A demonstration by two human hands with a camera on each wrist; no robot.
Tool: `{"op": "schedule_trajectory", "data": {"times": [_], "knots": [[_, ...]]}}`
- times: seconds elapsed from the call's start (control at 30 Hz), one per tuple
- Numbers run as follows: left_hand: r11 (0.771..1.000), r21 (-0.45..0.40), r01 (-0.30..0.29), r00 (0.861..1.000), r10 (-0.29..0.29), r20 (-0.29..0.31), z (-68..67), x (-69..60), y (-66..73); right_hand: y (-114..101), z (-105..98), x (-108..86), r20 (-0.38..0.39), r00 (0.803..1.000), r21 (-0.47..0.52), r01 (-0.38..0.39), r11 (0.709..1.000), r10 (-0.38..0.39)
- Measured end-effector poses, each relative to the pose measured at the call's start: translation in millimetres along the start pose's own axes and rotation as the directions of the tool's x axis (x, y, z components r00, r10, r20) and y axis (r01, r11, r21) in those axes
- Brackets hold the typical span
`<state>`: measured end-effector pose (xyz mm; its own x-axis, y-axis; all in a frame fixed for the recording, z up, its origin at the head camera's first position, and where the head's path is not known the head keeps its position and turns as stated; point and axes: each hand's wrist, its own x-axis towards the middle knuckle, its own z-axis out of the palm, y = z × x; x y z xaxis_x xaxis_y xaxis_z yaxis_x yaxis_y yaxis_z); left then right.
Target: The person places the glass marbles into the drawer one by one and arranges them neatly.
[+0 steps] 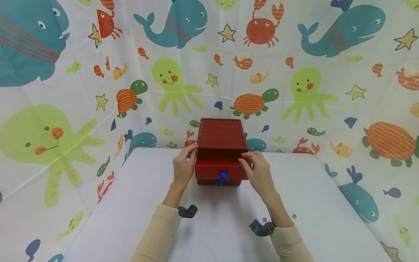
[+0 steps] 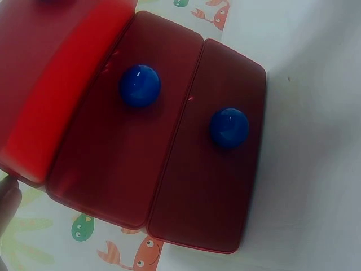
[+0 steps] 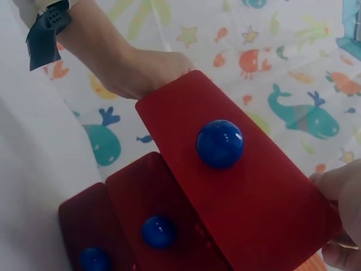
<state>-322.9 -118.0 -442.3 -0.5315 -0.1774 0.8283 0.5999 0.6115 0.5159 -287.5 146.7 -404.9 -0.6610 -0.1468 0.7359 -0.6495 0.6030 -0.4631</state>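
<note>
A small red chest of drawers (image 1: 220, 133) with blue ball knobs stands on the white table near the patterned backdrop. Its top drawer (image 1: 207, 171) is pulled out, with a dark hollow behind its front. At the drawer's left side is my left hand (image 1: 183, 167), thumb and fingers bent against the edge; its grip is partly hidden. My right hand (image 1: 260, 173) pinches the right edge of the same drawer between thumb and fingers. The upper blue knob (image 3: 220, 144) is untouched. Below, the middle drawer (image 2: 121, 147) and bottom drawer (image 2: 203, 175) sit closed.
The white table (image 1: 147, 196) stretches to both sides and in front of the chest. Close behind the chest hangs a sea-animal curtain (image 1: 222, 83). Small grey-green dots (image 1: 294, 216) lie near my right wrist. Each wrist carries a dark camera mount (image 1: 187, 211).
</note>
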Motion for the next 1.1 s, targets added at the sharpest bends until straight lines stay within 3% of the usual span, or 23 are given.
{"op": "schedule_trajectory", "data": {"times": [0.4, 0.67, 1.1], "knots": [[1.0, -0.003, 0.008, 1.0, -0.008, 0.009, -0.8, 0.4, 0.6, -1.9, -5.3, -3.0, 0.007, 1.0, 0.016, 0.026, 1.0, -0.026], [1.0, -0.007, 0.017, 1.0, -0.017, 0.017, -0.5, -0.6, 0.2, -4.0, -11.8, -6.6, -0.051, 0.996, 0.008, 0.067, 0.998, -0.067], [1.0, -0.007, 0.028, 0.999, -0.028, 0.02, -1.2, -0.4, 0.6, -0.8, -19.8, -15.3, -0.086, 0.995, 0.001, 0.046, 0.999, -0.046]]}}
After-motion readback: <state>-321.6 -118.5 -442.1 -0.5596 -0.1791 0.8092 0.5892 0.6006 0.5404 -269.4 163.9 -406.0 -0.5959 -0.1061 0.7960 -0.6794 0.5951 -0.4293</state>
